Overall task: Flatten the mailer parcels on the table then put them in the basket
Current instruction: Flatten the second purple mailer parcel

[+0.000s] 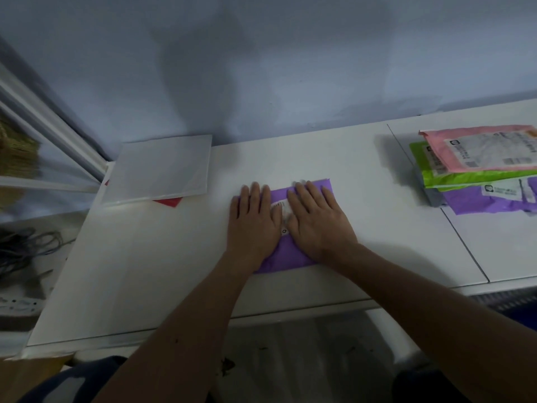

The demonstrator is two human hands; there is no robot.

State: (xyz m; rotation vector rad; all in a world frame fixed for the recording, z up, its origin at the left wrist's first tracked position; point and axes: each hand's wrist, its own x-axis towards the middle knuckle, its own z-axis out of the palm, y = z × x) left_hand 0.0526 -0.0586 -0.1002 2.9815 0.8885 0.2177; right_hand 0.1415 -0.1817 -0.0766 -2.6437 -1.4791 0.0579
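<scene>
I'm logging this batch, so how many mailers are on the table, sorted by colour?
Purple: 2, the pressed purple mailer under the left hand and right hand, and the stacked purple mailer
Pink mailer: 1
Green mailer: 1
White mailer: 1
Red mailer: 1, only a corner shows
Grey mailer: 1, only an edge shows
Total: 7

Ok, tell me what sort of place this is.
Likely a makeshift parcel-packing corner in a home or small shop: a plain white table against a bare wall, a stack of labelled mailer parcels, and loose cables beside it.
</scene>
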